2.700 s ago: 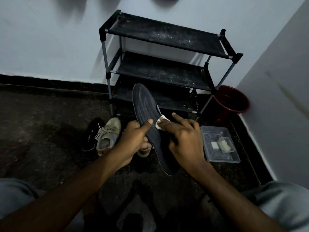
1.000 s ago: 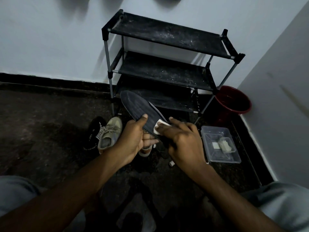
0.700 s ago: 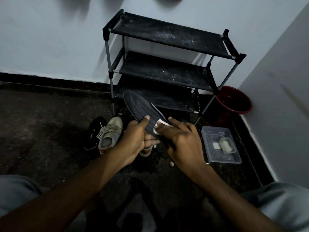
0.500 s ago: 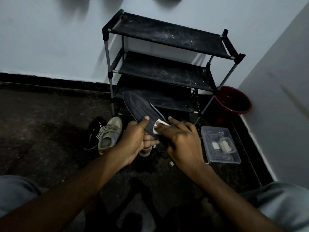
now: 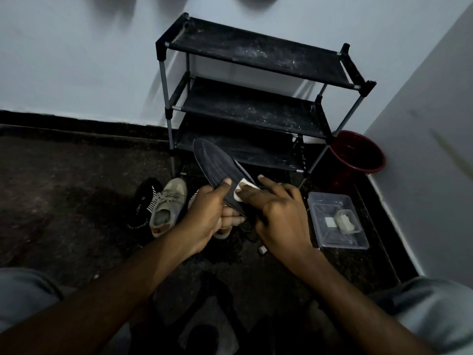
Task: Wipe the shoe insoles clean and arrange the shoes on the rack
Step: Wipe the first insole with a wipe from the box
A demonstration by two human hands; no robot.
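Observation:
My left hand (image 5: 208, 216) grips a dark ribbed insole (image 5: 215, 162) near its heel end, thumb on top, with the toe end pointing up and left toward the rack. My right hand (image 5: 279, 216) presses a small white wipe (image 5: 242, 189) onto the insole with its fingertips. The insole's heel end is hidden under both hands. A beige sneaker (image 5: 167, 208) and a black striped shoe (image 5: 144, 201) lie on the floor to the left of my hands. Behind them the black three-shelf shoe rack (image 5: 256, 60) stands against the wall with nothing on its shelves.
A clear plastic box (image 5: 336, 221) holding small white pieces sits on the floor to the right. A dark red bucket (image 5: 358, 155) stands in the corner beside the rack. A small white scrap (image 5: 262, 249) lies on the dark floor below my right hand. My knees frame the bottom edge.
The insole has tilted from near upright to lying flatter, toe pointing up-left. My right hand with the wipe has shifted slightly along it; over the last half second little has moved.

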